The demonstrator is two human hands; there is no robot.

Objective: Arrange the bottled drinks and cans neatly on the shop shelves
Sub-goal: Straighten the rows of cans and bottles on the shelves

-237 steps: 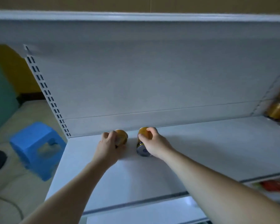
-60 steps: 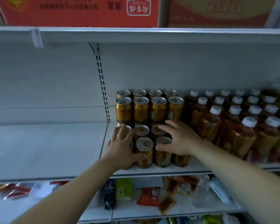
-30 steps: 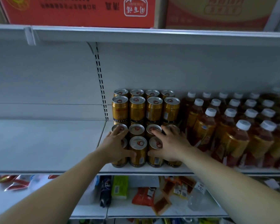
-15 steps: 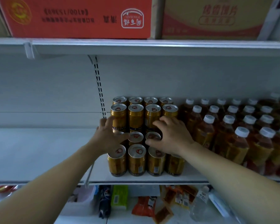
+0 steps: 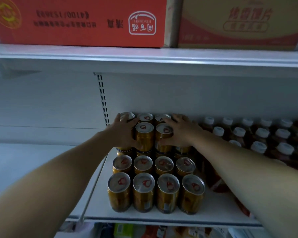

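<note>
Gold drink cans with silver lids stand in rows of several on the white shelf (image 5: 213,215); the front row (image 5: 143,191) is nearest me. At the back a second tier of gold cans (image 5: 144,134) is stacked on the lower ones. My left hand (image 5: 124,133) wraps the leftmost upper-tier can, with its thumb on the neighbouring can. On the rightmost upper-tier can my right hand (image 5: 181,133) is closed, hiding most of it. Brown drink bottles with white caps (image 5: 258,148) fill the shelf to the right; my right forearm crosses in front of them.
A bare shelf bay (image 5: 33,162) lies left of the slotted upright (image 5: 102,100). On the shelf above rest a red carton (image 5: 79,21) and a tan carton (image 5: 239,23). Packaged goods (image 5: 122,231) show on the shelf below.
Both hands have moved from the front and middle cans up and back onto the stacked upper-tier cans. The view has shifted upward and closer since a second ago.
</note>
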